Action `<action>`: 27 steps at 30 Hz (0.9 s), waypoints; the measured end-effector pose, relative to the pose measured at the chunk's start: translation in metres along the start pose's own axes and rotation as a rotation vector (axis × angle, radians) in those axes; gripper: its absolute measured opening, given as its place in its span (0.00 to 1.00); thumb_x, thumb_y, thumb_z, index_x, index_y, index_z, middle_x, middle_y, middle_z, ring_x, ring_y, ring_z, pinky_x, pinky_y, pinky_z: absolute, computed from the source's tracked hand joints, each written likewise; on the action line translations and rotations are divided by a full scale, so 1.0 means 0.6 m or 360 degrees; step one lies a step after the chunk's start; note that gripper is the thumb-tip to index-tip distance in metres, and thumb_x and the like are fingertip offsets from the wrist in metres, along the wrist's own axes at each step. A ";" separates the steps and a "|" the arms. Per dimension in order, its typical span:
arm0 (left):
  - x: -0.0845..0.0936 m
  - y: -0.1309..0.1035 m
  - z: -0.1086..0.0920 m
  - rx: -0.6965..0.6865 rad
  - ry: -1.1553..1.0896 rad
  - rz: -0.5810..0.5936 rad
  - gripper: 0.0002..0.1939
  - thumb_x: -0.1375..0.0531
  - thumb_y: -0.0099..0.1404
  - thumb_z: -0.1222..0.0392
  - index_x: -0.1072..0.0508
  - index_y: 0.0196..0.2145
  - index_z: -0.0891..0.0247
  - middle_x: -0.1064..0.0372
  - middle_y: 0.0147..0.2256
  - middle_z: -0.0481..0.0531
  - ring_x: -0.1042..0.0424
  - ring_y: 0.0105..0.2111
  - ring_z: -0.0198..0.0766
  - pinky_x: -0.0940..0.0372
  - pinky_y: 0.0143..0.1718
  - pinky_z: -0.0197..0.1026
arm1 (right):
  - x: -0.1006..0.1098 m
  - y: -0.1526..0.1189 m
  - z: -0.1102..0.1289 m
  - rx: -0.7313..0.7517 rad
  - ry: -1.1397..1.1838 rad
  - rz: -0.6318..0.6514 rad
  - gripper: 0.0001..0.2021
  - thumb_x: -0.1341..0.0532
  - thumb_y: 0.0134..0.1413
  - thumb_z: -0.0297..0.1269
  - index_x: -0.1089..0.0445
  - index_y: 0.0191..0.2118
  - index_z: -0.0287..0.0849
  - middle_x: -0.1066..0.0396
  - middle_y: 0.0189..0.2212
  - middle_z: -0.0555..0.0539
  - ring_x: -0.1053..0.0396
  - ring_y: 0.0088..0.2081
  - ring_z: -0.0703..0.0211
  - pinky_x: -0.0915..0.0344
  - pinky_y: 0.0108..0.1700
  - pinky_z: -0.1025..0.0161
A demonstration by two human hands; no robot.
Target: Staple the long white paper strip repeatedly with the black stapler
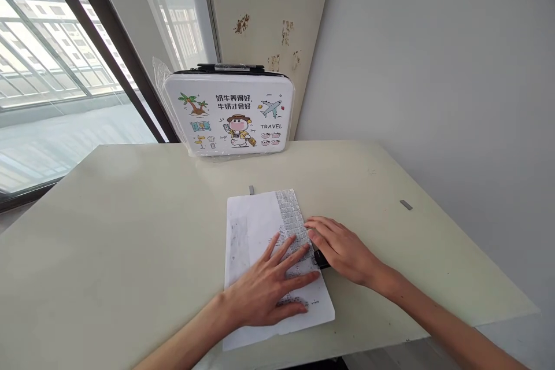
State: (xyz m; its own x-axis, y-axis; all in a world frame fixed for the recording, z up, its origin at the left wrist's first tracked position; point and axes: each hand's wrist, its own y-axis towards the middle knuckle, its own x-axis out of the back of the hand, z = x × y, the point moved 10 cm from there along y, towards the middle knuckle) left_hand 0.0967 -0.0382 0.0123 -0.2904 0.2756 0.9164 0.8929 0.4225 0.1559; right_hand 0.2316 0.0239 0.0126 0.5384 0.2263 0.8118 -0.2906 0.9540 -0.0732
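Note:
A printed sheet of paper (255,214) lies on the pale table, its right side covered in dense print. My left hand (271,286) rests flat on the sheet with its fingers spread. At the paper's right edge, my right hand (342,245) is curved over a small black object (321,259), which touches the edge of the sheet. The hand and the paper partly cover this object, so its full shape is hidden. The right fingertips are close together beside the edge of the sheet.
A white case with cartoon prints (229,115) stands upright at the back of the table (130,243). One small grey piece (251,190) lies just behind the paper, another (406,204) to the right. A window is at the left, a wall at the right.

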 end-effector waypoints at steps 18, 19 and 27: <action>-0.001 0.000 -0.001 -0.0015 -0.0007 0.0033 0.32 0.39 0.74 0.44 0.40 0.71 0.47 0.60 0.76 0.51 0.61 0.74 0.63 0.59 0.72 0.70 | -0.019 0.002 0.016 0.0064 -0.0437 -0.0100 0.22 0.56 0.76 0.43 0.33 0.64 0.51 0.34 0.66 0.42 0.36 0.66 0.47 0.36 0.64 0.43; -0.001 0.000 -0.001 -0.0016 -0.0008 0.0033 0.32 0.39 0.74 0.44 0.40 0.71 0.48 0.61 0.76 0.51 0.62 0.74 0.63 0.59 0.72 0.70 | -0.022 0.002 0.018 0.0076 -0.0484 -0.0114 0.23 0.56 0.76 0.42 0.33 0.65 0.50 0.35 0.66 0.41 0.37 0.66 0.46 0.37 0.64 0.42; 0.007 -0.002 0.000 -0.0027 -0.0067 -0.0058 0.36 0.38 0.73 0.48 0.45 0.74 0.46 0.60 0.76 0.50 0.61 0.74 0.61 0.57 0.73 0.67 | -0.043 0.006 0.029 0.0087 -0.0694 -0.0250 0.24 0.52 0.73 0.38 0.37 0.69 0.52 0.38 0.69 0.40 0.45 0.70 0.32 0.43 0.65 0.30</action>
State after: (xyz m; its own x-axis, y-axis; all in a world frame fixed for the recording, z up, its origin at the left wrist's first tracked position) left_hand 0.0943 -0.0375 0.0159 -0.3370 0.2966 0.8936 0.8869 0.4185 0.1956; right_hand 0.2032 0.0180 0.0016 0.1998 -0.0351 0.9792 -0.2799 0.9557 0.0914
